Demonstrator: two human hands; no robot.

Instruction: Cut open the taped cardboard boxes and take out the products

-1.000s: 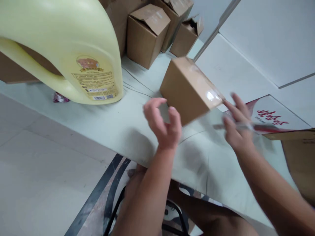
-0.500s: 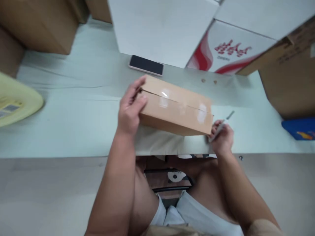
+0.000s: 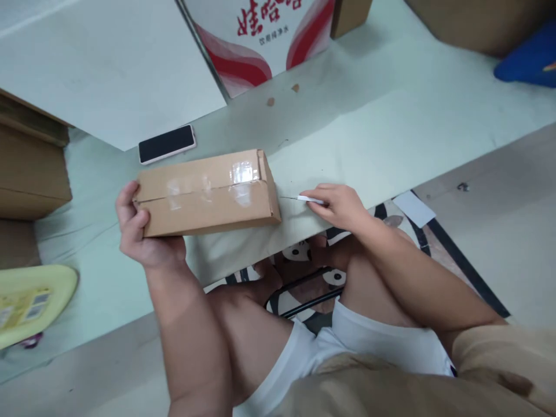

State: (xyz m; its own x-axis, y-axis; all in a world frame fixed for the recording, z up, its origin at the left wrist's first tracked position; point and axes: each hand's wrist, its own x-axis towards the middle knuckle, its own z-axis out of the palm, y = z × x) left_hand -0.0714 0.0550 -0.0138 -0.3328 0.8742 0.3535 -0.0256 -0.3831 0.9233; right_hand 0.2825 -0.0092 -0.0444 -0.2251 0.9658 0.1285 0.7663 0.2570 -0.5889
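A brown cardboard box, its top seam bridged by strips of clear tape, is tilted over the pale green table. My left hand grips its left end, thumb on the top and fingers round the far corner. To the right of the box, my right hand is closed on a white-handled utility knife. The thin blade points left at the right end of the box, a small gap short of it. The palm side of my right hand is hidden.
A phone lies behind the box, before a big white carton. Farther back stands a white carton with red print. A yellow bottle is at left, a blue packet at right. Cardboard scraps lie on the table.
My head view has turned to the right. The box's right end now faces the knife more openly, and the knife has swung from slanting away to pointing left at the box.
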